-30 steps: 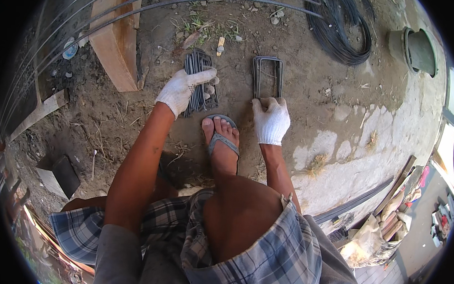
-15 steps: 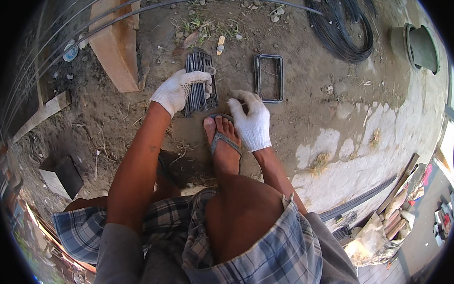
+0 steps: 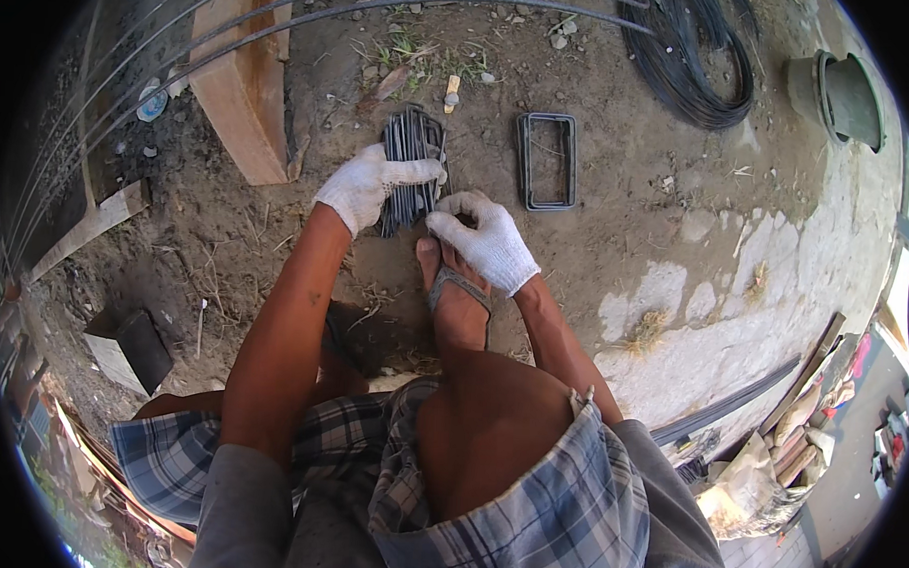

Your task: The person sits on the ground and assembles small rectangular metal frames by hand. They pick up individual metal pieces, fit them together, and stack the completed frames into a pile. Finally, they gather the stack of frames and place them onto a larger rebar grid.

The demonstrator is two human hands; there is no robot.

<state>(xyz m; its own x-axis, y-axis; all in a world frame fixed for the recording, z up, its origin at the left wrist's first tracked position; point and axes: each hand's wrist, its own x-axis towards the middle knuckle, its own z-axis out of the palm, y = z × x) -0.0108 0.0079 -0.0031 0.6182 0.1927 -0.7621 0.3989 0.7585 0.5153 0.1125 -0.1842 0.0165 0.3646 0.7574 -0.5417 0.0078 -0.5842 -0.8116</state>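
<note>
On the dirt in front of my foot is a stack of rectangular steel rebar stirrups, its bars packed side by side. My left hand, in a white knit glove, is closed over the stack from the left, with a finger lying across the bars. At the stack's near right corner, my gloved right hand has thumb and fingers curled together in a pinch; what lies between the fingertips is hidden. Apart from the stack, to the right, a few more stirrups lie neatly on top of each other.
Long steel rods arch across the far side over a wooden beam. A coil of dark wire and a grey-green bucket are at the far right. My sandalled foot stands just below the stack.
My right hand has moved left to the near right corner of the stirrup stack, and its fingers have closed. Over the stack, my left hand's finger has straightened across the bars.
</note>
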